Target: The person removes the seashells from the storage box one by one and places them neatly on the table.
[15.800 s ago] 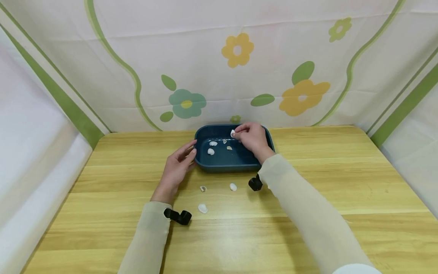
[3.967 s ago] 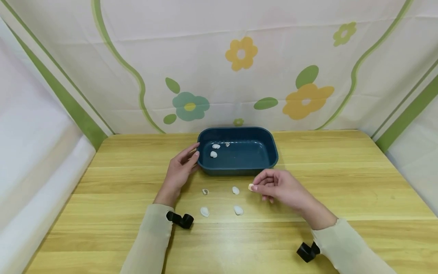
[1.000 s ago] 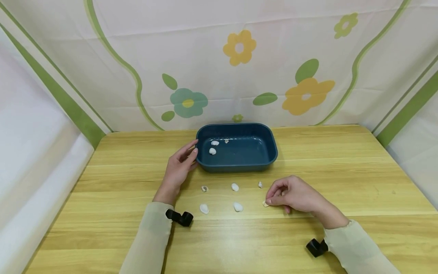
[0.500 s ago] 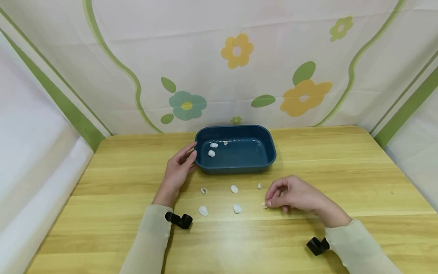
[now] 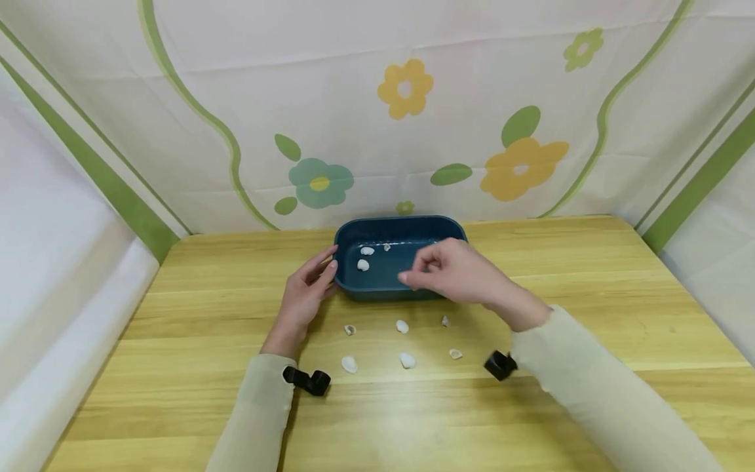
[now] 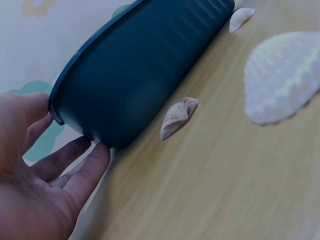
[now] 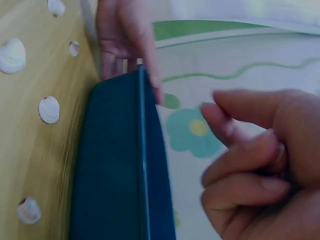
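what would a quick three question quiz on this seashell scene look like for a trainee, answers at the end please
1. How many seashells lie on the wooden table, outside the dark blue tub?
2. True or false: the left hand is touching the dark blue tub.
3. Where is the right hand?
A) Over the dark blue tub
B) Flat on the wooden table
C) Resting on the seashells outside the dark blue tub

Key: 1, six; 2, true; 3, A.
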`<state>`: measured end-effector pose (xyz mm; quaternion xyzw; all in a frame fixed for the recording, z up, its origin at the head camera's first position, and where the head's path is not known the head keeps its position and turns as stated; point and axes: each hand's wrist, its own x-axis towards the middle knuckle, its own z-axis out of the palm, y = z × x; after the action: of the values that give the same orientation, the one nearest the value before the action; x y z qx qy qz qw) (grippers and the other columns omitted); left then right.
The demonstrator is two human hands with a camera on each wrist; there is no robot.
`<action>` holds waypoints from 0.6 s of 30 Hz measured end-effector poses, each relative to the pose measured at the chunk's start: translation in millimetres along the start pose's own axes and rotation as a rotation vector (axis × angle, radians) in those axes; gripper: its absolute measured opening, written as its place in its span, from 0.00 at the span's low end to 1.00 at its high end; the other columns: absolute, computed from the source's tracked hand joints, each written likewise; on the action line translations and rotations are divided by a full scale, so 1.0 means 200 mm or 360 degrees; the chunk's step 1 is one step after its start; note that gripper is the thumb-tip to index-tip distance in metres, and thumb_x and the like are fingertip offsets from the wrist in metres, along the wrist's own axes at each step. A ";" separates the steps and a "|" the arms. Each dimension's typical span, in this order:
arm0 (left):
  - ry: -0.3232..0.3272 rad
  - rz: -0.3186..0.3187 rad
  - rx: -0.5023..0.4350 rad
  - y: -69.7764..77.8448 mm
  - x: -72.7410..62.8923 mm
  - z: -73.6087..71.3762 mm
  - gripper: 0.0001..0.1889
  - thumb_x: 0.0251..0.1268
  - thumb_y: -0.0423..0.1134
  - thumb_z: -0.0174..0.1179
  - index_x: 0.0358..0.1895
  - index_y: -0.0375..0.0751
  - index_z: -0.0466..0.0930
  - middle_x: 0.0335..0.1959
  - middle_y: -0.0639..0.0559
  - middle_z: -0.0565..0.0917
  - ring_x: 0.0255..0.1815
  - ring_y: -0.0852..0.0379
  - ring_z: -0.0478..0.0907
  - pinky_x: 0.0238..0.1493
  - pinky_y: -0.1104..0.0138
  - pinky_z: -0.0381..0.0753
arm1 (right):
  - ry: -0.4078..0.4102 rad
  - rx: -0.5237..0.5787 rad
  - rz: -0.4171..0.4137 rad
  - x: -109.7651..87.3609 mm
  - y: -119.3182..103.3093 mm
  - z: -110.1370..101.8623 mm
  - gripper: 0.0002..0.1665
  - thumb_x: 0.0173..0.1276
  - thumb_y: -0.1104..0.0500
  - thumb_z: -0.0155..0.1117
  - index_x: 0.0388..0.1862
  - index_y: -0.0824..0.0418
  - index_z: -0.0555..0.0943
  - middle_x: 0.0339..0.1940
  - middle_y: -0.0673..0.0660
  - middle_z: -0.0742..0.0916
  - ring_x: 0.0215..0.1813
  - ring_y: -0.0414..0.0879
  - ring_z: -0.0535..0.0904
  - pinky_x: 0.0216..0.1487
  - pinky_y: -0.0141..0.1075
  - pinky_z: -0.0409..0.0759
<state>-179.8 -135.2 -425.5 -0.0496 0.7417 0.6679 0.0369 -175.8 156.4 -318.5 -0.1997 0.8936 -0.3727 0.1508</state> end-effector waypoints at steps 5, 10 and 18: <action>0.0002 -0.0008 -0.0012 0.00 -0.01 0.00 0.22 0.85 0.49 0.58 0.76 0.64 0.78 0.78 0.49 0.76 0.75 0.48 0.79 0.69 0.57 0.85 | -0.0018 0.0030 0.0120 0.23 -0.04 0.07 0.09 0.77 0.51 0.71 0.41 0.55 0.89 0.19 0.48 0.78 0.25 0.47 0.73 0.37 0.39 0.78; -0.0005 -0.0005 -0.0030 -0.01 0.00 0.00 0.21 0.85 0.49 0.58 0.75 0.64 0.78 0.77 0.49 0.76 0.74 0.48 0.79 0.69 0.56 0.85 | -0.0165 0.0204 0.0338 0.43 0.00 0.14 0.10 0.70 0.58 0.76 0.48 0.58 0.89 0.39 0.54 0.89 0.37 0.49 0.84 0.47 0.42 0.88; 0.0008 0.0011 -0.0034 0.00 0.01 0.00 0.21 0.84 0.51 0.59 0.74 0.66 0.79 0.76 0.49 0.77 0.73 0.48 0.80 0.69 0.56 0.86 | -0.0175 0.0576 0.0609 0.60 0.04 0.22 0.19 0.69 0.62 0.78 0.57 0.63 0.87 0.45 0.56 0.90 0.37 0.44 0.87 0.40 0.32 0.90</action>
<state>-181.8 -135.6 -426.1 -0.0492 0.7348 0.6757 0.0322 -264.8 78.2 -367.6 -0.0170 0.8244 -0.4797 0.2999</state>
